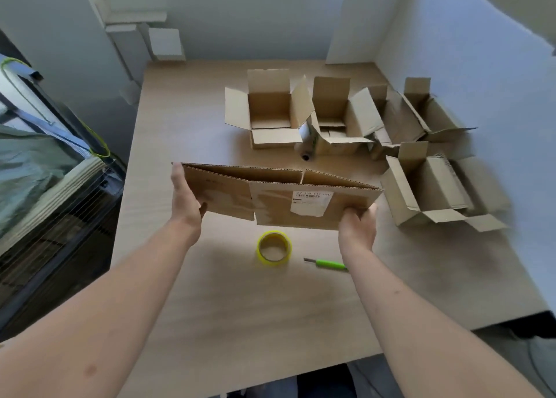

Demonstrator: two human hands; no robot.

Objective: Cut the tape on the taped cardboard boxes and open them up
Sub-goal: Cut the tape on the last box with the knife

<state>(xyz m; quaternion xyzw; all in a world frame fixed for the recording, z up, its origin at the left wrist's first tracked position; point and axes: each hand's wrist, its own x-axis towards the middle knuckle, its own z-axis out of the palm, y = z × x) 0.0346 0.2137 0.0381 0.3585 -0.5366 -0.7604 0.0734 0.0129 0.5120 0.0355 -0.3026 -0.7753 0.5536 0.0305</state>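
A flattened cardboard box (270, 197) with a white label and strips of old tape hangs above the middle of the table, its top edge slightly parted. My left hand (185, 197) grips its left end. My right hand (358, 224) grips its lower right corner. Below the box on the table lie a yellow tape roll (273, 248) and a green-handled cutter (326, 265), partly hidden by my right forearm. Several opened boxes stand at the back and right, among them one at the back centre (267, 109) and one at the right (433, 187).
The wooden table (240, 307) meets a white wall at the back and right. A small roll (307, 151) lies between the back boxes. A dark rack with cloth and papers (45, 172) stands to the left of the table.
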